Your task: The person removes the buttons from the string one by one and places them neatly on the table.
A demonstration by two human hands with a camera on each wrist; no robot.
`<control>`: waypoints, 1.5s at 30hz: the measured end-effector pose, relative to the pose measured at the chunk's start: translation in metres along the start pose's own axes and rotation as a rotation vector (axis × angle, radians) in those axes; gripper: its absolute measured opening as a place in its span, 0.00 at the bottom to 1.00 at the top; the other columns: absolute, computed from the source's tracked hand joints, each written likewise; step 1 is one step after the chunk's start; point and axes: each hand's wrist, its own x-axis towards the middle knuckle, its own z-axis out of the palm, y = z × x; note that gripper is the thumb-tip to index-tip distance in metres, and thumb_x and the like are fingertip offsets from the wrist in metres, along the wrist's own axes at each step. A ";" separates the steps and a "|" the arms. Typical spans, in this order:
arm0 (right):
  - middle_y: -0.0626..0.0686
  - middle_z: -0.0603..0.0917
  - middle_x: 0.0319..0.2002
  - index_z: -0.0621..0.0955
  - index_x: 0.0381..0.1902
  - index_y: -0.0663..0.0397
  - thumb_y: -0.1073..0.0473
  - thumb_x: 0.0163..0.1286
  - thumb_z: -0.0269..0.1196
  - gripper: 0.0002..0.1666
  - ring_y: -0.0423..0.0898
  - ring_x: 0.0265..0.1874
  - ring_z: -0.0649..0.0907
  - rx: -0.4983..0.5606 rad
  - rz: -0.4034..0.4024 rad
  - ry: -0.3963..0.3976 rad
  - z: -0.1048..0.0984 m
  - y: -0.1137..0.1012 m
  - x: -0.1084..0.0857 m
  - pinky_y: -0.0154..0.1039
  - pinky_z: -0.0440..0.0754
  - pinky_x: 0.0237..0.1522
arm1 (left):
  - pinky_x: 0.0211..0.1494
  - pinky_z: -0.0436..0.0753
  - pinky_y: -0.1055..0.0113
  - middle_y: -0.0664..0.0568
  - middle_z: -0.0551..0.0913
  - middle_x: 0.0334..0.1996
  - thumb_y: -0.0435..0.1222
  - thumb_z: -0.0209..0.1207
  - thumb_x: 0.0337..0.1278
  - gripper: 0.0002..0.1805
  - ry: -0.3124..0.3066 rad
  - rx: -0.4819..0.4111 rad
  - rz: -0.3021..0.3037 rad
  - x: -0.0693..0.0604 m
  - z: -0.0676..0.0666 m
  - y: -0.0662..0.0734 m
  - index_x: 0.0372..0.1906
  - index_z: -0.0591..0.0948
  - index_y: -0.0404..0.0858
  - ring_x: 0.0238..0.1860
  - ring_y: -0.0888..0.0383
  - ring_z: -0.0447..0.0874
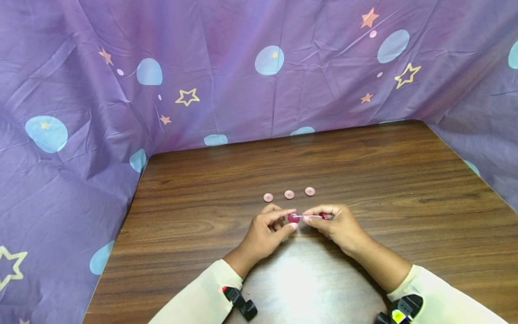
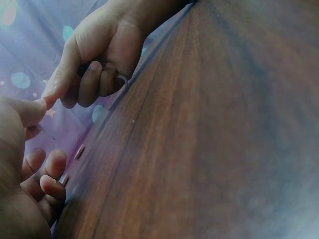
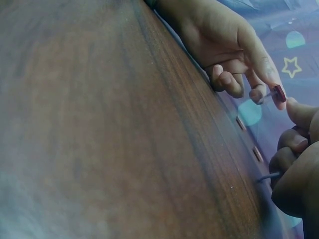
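Observation:
Thumb and index finger of my left hand pinch a dark red button by its edges. A thin pale cord runs from the button to my right hand, whose fingertips grip it. Another red piece shows at the right fingers, mostly hidden, so its kind is unclear. In the right wrist view, a short length of cord pokes out of the red button on the left-hand side, and a loose cord end sticks out below the curled right fingers.
Three pink buttons lie in a row just beyond the hands: left button, middle button, right button. The brown wooden table ends at a purple patterned curtain at the back and sides.

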 end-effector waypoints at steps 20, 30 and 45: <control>0.39 0.77 0.19 0.93 0.41 0.55 0.66 0.71 0.73 0.04 0.34 0.17 0.70 0.093 0.061 0.028 -0.002 0.000 0.001 0.29 0.67 0.18 | 0.35 0.77 0.76 0.37 0.84 0.43 0.29 0.73 0.64 0.19 0.076 0.032 -0.049 -0.008 -0.015 -0.004 0.59 0.90 0.32 0.31 0.67 0.75; 0.39 0.77 0.20 0.94 0.40 0.51 0.67 0.71 0.73 0.06 0.34 0.17 0.71 0.102 0.050 0.039 -0.002 0.001 0.002 0.30 0.68 0.18 | 0.40 0.82 0.71 0.38 0.84 0.45 0.30 0.74 0.64 0.19 0.118 0.093 -0.040 -0.009 -0.022 -0.004 0.59 0.90 0.32 0.37 0.57 0.81; 0.39 0.78 0.21 0.92 0.36 0.40 0.70 0.73 0.69 0.16 0.34 0.17 0.69 0.194 0.028 0.027 -0.002 0.003 0.003 0.33 0.64 0.19 | 0.70 0.65 0.38 0.39 0.81 0.63 0.35 0.77 0.59 0.19 0.251 0.274 -0.066 -0.009 -0.022 -0.007 0.56 0.93 0.42 0.68 0.41 0.77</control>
